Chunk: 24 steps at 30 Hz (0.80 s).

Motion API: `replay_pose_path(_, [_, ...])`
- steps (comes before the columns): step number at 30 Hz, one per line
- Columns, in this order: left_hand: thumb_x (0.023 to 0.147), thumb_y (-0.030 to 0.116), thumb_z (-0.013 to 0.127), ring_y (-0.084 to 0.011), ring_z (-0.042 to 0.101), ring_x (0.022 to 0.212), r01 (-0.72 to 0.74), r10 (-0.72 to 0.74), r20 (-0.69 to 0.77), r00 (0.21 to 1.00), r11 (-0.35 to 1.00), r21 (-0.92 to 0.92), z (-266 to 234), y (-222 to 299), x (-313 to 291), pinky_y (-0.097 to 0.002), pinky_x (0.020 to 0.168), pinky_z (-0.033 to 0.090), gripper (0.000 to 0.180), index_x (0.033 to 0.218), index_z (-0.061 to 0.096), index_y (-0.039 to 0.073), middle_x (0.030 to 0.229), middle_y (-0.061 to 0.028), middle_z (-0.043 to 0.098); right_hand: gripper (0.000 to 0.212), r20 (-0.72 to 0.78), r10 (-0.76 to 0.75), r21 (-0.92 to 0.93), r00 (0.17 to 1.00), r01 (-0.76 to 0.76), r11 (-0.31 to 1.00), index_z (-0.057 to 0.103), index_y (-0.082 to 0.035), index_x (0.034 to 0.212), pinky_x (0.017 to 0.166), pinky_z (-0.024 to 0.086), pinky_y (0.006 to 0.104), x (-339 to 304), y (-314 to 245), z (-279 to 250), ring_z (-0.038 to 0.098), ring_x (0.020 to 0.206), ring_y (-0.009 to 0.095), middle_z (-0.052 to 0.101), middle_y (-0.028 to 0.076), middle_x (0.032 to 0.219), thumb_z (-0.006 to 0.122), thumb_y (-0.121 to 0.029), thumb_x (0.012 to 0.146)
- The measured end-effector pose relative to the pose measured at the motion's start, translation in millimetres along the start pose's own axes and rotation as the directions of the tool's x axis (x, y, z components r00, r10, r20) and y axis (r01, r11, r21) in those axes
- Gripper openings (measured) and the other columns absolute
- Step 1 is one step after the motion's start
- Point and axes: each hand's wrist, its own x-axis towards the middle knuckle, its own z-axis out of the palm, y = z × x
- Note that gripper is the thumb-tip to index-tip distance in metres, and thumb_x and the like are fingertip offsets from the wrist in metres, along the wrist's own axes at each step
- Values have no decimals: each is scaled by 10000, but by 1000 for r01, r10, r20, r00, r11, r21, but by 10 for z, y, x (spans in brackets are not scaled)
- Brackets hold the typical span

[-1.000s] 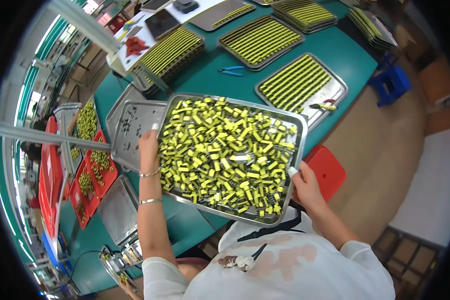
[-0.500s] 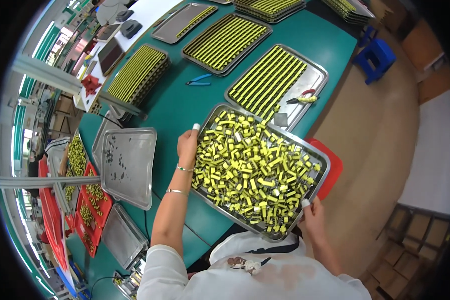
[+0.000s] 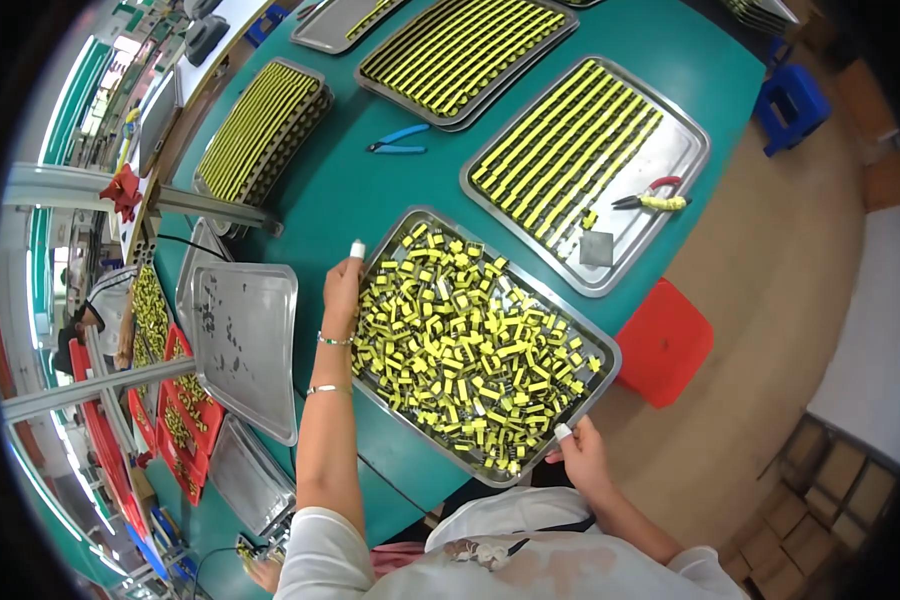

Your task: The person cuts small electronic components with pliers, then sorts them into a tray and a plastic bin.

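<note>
Between my hands is a metal tray (image 3: 613,352), heaped with loose small yellow-and-black components (image 3: 470,345) that have thin metal pins. My left hand (image 3: 342,292) grips its left edge, with a white cover on the thumb tip. At the near right corner my right hand (image 3: 584,457) holds the rim, its thumb also white-tipped and its other fingers partly hidden under the tray. Just beyond lies another tray (image 3: 692,165) with the same components in neat rows. Red-and-yellow pliers (image 3: 655,198) and a small grey square plate (image 3: 597,249) rest on it.
Farther back on the green table (image 3: 370,190) are blue cutters (image 3: 400,140), a stack of filled trays (image 3: 260,130) and another filled tray (image 3: 460,60). An emptied-looking tray (image 3: 245,350) lies left, near red trays (image 3: 192,420). A red stool (image 3: 670,345) stands right. Another person's hand (image 3: 262,572) shows lower left.
The held tray has shifted left and no longer overlaps the near edge of the tray with rows. Both my hands keep hold of it. The whole view has moved somewhat.
</note>
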Motion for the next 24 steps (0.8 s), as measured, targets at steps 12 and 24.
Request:
replay_pose_path(12, [884,530,498,-200,547,668,-64,66,0,998,969,239,-205,-105,-127,-343,652,416,554,797,631,0,703,-89,608,256,308,280,-126,909,-252,959,428,37,1163,648,559,263,53,-200,-115,664,825,188,612,150,1039,477,-2,915])
replay_pose_path(24, [914,325,590,-185,537,1094,-310,-151,-486,861,602,-736,-340,-261,-2153,-346,944,422,528,1311,403,32,1188,-98,538,274,562,634,-772,532,61,633,646,44,977,748,515,280,-108,-345,-486,662,881,175,691,124,952,450,-146,956])
